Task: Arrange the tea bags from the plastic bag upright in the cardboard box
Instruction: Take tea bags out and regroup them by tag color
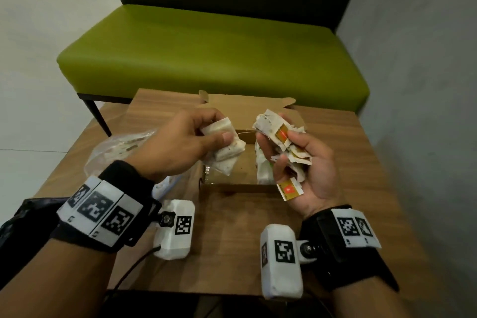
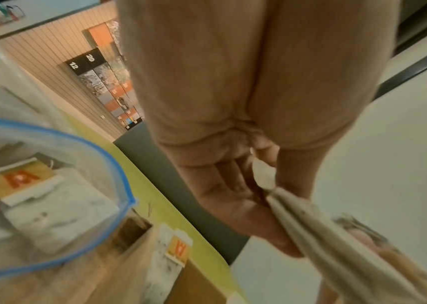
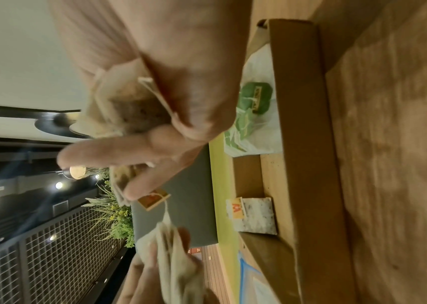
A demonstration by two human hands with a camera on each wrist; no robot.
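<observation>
Both hands hover over the open cardboard box [image 1: 296, 117] on the wooden table. My left hand [image 1: 180, 142] pinches a few white tea bags [image 1: 227, 147] between thumb and fingers. My right hand [image 1: 302, 162], palm up, grips a bunch of tea bags [image 1: 278, 134] with orange-yellow tags; one tag [image 1: 289, 190] dangles at the palm. A thin string runs between the two bunches. In the right wrist view the box [image 3: 298, 144] holds an upright tea bag [image 3: 257, 216] and a white-and-green sachet [image 3: 256, 102]. The plastic bag [image 1: 116, 150], blue-edged [image 2: 119, 164], lies left of the box with tea bags inside.
A green bench [image 1: 206, 54] with a dark backrest stands beyond the table [image 1: 232, 253]. A grey wall closes the right side. A black cable [image 1: 134, 268] trails off the table's near edge. A tea bag [image 2: 173, 255] stands inside the box in the left wrist view.
</observation>
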